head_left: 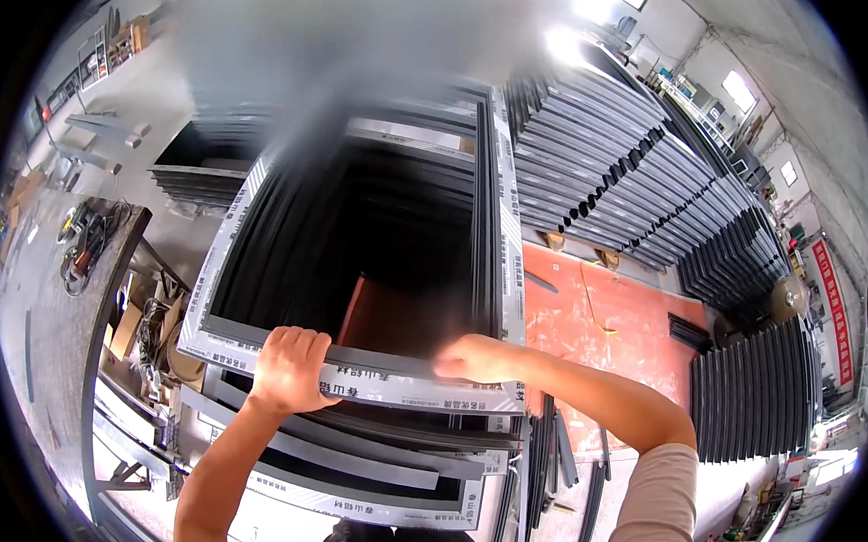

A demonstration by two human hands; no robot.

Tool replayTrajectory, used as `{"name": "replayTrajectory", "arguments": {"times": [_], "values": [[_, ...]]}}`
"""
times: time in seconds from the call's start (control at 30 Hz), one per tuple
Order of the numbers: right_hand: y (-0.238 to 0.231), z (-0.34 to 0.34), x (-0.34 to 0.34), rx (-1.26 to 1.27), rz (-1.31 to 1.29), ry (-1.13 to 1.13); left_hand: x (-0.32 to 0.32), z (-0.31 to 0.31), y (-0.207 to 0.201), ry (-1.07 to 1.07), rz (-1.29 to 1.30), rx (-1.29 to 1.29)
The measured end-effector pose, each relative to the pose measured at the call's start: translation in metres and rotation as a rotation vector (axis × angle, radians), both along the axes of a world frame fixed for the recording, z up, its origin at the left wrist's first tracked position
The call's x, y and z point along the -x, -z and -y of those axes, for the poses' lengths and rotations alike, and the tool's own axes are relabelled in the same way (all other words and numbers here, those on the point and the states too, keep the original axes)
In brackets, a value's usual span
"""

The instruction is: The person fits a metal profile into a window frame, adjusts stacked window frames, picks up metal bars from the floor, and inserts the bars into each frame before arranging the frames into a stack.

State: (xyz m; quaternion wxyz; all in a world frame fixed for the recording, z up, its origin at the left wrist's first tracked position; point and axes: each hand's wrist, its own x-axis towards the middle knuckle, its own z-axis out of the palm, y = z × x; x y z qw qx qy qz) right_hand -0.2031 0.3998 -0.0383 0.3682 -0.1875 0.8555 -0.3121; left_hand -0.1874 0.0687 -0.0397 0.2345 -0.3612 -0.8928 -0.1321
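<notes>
A stack of dark rectangular window frames, edged with printed white protective film, stands before me; its top window frame (401,392) has its near bar toward me. My left hand (295,369) is closed over that bar, left of its middle, with the fingers on the inner side and the thumb on the near face. Farther right, my right hand (481,360) lies at the same bar with curled fingers. Its fingertips are blurred, so whatever they pinch cannot be made out. Through the opening, a reddish-brown panel (385,317) shows deep inside.
At left stands a workbench (44,353) with a corded power tool (93,245). Tall stacks of grey frames (601,153) rise at back right, with more dark frames (750,397) at right. Loose dark strips (542,466) lean near my right side. An orange-red sheet (595,305) covers floor beyond.
</notes>
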Motion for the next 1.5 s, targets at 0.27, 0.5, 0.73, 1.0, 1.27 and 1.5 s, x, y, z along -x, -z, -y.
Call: {"name": "replayTrajectory", "arguments": {"times": [0.27,0.5,0.73,1.0,1.27,1.5], "values": [[-0.026,0.025,-0.049,-0.210,-0.426,-0.070,-0.004,0.007,0.007,-0.031,0.210,0.040],[-0.022,0.036,-0.064,-0.336,-0.577,-0.038,-0.014,0.015,0.018,-0.022,0.134,-0.079],[-0.032,0.016,-0.035,-0.124,-0.261,-0.120,-0.015,0.011,0.006,-0.060,0.276,-0.003],[-0.043,-0.024,-0.025,0.144,-0.563,0.429,-0.043,0.000,-0.025,-0.041,0.169,-0.108],[-0.050,0.013,-0.154,0.172,-0.941,0.355,-0.188,0.016,-0.165,1.048,0.635,-1.327],[0.008,0.101,-0.221,0.266,-0.738,0.128,-0.220,0.023,-0.179,0.885,0.679,-1.740]]}}
